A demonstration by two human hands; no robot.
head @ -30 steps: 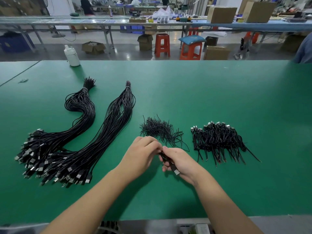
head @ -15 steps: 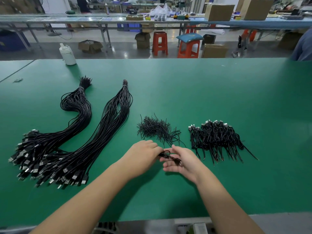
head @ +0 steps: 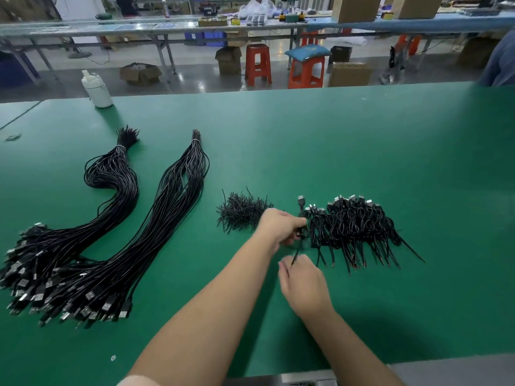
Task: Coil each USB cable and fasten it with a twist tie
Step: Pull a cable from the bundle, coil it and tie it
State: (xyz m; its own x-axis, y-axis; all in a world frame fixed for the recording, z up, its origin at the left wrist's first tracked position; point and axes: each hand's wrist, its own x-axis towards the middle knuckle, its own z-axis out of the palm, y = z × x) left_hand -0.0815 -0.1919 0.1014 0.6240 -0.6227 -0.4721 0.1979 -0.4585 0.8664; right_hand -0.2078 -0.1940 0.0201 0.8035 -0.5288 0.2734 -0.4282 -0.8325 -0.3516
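A green-topped table (head: 334, 140) fills the foreground. Beyond it lies a glossy grey floor (head: 195, 76) with orange stools (head: 257, 64), one blue-cushioned (head: 306, 66), cardboard boxes (head: 140, 73), and long workbenches (head: 139, 27) cluttered with goods.

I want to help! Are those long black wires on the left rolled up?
No, the two long black cable bundles lie stretched out, uncoiled.

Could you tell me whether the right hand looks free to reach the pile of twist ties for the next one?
Probably not directly: the right hand looks empty, but the left hand, gripping the coiled cable, lies between it and the twist ties.
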